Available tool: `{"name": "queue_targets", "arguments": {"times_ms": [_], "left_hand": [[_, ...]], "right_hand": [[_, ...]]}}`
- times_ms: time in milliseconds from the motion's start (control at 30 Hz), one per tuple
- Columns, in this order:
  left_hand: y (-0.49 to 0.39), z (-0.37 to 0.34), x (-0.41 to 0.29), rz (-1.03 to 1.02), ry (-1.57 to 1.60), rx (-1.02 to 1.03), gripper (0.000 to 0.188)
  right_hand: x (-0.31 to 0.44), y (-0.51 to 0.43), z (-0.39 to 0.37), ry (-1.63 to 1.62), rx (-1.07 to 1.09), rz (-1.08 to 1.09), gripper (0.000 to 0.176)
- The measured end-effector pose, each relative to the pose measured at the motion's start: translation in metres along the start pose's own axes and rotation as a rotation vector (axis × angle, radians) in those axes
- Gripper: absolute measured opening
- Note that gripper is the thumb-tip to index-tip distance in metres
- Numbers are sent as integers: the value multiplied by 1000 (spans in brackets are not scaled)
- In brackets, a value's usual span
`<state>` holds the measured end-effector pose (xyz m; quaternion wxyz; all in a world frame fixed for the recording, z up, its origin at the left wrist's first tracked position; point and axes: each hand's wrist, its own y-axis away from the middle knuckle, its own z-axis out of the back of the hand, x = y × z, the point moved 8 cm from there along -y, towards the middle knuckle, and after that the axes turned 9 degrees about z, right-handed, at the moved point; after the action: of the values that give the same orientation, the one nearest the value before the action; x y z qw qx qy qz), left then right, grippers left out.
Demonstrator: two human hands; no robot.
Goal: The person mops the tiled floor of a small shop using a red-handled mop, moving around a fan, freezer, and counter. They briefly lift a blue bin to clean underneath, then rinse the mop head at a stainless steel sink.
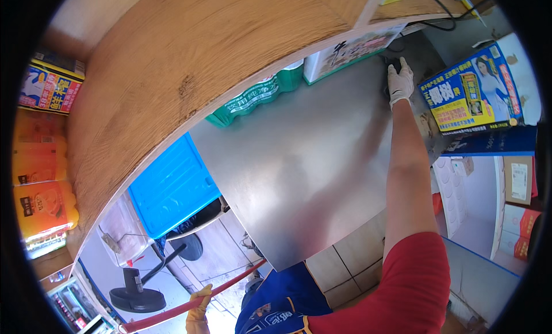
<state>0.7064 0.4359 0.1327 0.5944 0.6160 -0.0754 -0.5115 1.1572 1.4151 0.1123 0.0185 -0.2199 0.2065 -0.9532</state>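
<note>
My right hand (400, 80), in a thin pale glove, reaches to the far end of a grey metal tabletop (302, 161). Its fingers are around a small dark object (393, 63), too hidden to name. At the lower left, my left hand (201, 303), in a yellowish glove, is closed around a long red pole (185, 307). The pole runs slantwise from the lower left edge towards the near edge of the metal top.
A wooden shelf (194, 45) arches above the left side. Under it lie a green pack of water bottles (254, 101) and a white carton (340, 53). A blue-yellow box (474, 92) stands right of my hand. A blue lid (174, 185) and black stand base (137, 297) are lower left.
</note>
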Motion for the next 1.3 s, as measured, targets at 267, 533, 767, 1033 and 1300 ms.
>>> {"name": "queue_targets", "arguments": {"times_ms": [267,533,767,1033,1300], "left_hand": [[-13,-5,2,-244,-85,117,14],[5,-30,-1,-250,-39,145,10],[21,-39,7,-317,8,157,6],[53,-30,3,-397,23,112,11],[38,0,45,-272,118,142,2]], "right_hand": [[216,162,20,-66,99,539,61],[428,399,42,-361,536,936,65],[541,383,-50,-253,496,983,48],[623,322,-128,-388,358,722,41],[500,400,-11,-549,634,1362,42]]}}
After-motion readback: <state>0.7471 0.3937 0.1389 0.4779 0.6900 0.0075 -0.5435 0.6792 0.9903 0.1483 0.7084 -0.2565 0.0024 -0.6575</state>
